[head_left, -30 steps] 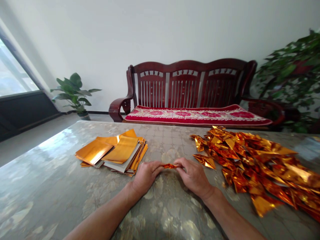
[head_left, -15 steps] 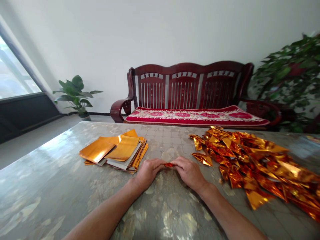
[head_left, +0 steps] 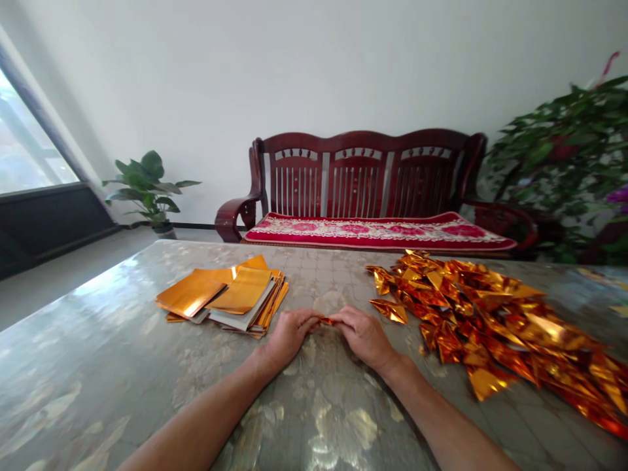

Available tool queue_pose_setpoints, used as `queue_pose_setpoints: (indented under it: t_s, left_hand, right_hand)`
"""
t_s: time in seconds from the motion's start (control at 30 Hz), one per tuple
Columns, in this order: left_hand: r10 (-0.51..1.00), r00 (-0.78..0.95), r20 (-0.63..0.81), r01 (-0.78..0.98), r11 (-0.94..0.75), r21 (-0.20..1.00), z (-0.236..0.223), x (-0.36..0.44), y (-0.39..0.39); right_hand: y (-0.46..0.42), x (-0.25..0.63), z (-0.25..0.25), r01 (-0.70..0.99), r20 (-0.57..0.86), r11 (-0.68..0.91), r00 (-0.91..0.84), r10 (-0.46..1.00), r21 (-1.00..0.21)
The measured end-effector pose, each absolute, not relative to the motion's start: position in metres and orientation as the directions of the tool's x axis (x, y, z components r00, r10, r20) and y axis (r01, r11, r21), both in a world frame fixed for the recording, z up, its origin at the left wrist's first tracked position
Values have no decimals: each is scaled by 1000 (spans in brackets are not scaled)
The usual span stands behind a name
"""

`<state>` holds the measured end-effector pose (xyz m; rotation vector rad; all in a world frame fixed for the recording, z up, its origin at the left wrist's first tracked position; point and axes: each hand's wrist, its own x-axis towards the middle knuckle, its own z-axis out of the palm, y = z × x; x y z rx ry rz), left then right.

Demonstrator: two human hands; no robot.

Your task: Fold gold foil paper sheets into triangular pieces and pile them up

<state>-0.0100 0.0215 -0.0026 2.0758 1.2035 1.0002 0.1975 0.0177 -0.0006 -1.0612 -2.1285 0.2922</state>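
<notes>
My left hand (head_left: 290, 335) and my right hand (head_left: 364, 333) meet at the middle of the table, each pinching one end of a small piece of folded gold foil paper (head_left: 326, 320). Only a narrow shiny strip of it shows between the fingertips; the rest is hidden. Beyond my left hand lies a loose stack of flat gold foil sheets (head_left: 240, 292), some with the grey side showing. To the right of my right hand spreads a heap of folded gold foil pieces (head_left: 471, 307), with one piece (head_left: 390, 310) lying slightly apart at its near left.
The table (head_left: 122, 373) has a glossy floral cover. Behind its far edge stands a dark red wooden bench (head_left: 358, 176) with a red patterned cushion (head_left: 377, 230). A potted plant (head_left: 152, 190) stands back left, leafy greenery (head_left: 559, 150) at right. Clear plastic (head_left: 583, 291) lies at the right.
Both hands keep their pinch on the foil piece, and slightly less of it shows than a second ago. The view has shifted a little, so the heap appears farther left.
</notes>
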Motion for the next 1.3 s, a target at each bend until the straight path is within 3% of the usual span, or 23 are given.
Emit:
queue_pose_setpoints:
  t_s: [0.13, 0.57, 0.9, 1.1, 1.3]
  left_hand:
    - [919, 251, 303, 453, -388, 803, -5, -10, 23]
    - [917, 272, 293, 320, -373, 871, -10, -6, 19]
    - [935, 241, 260, 329, -330, 885, -12, -2, 22]
    - [923, 267, 276, 412, -368, 834, -6, -3, 18]
    - [869, 341, 357, 619, -494, 610, -4, -7, 18]
  right_hand:
    - [14, 192, 0, 644, 537, 624, -366, 760, -443]
    - [20, 198, 1, 693, 642, 601, -258, 722, -398]
    - [11, 202, 6, 620, 635, 764, -521, 571, -179]
    - [12, 199, 4, 625, 601, 717, -456, 657, -310]
    - [13, 199, 4, 621, 543, 654, -400, 738, -432]
